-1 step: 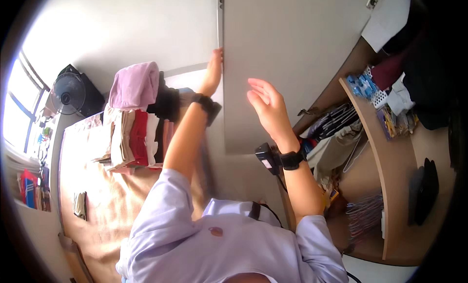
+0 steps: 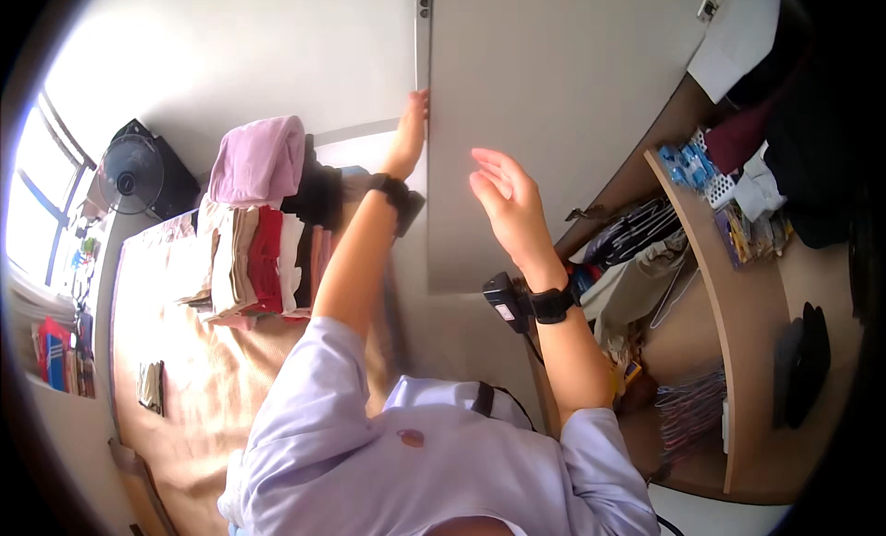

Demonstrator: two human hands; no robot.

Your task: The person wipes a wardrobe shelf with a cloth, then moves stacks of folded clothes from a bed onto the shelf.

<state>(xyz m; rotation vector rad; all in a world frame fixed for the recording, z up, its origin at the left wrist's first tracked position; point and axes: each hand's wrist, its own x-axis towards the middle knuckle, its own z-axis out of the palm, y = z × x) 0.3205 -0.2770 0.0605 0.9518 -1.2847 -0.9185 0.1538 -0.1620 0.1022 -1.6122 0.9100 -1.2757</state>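
My left hand (image 2: pixel 409 141) reaches far forward to the free edge of a pale grey wardrobe door (image 2: pixel 544 102). Its fingers bend round that edge and partly pass out of sight. In front of the same door my right hand (image 2: pixel 517 208) is raised in the air, apart from the panel. Its fingers are loosely curved, the thumb stands off from them, and nothing is in it. Both wrists carry black straps with small dark devices; a cable hangs from the right device (image 2: pixel 506 296).
Left, a bed (image 2: pixel 221 379) bears folded clothes (image 2: pixel 263 259) with a lilac cloth (image 2: pixel 258 162) on top. A black fan (image 2: pixel 131 174) stands by the window. Right, the open wardrobe has a curved shelf edge (image 2: pixel 715 324), hanging clothes (image 2: pixel 637 236), a bunch of wire hangers (image 2: pixel 690 409) and small packets (image 2: pixel 688 164).
The door edge and the bed things sit very slightly further right in the picture. Both hands keep the same pose.
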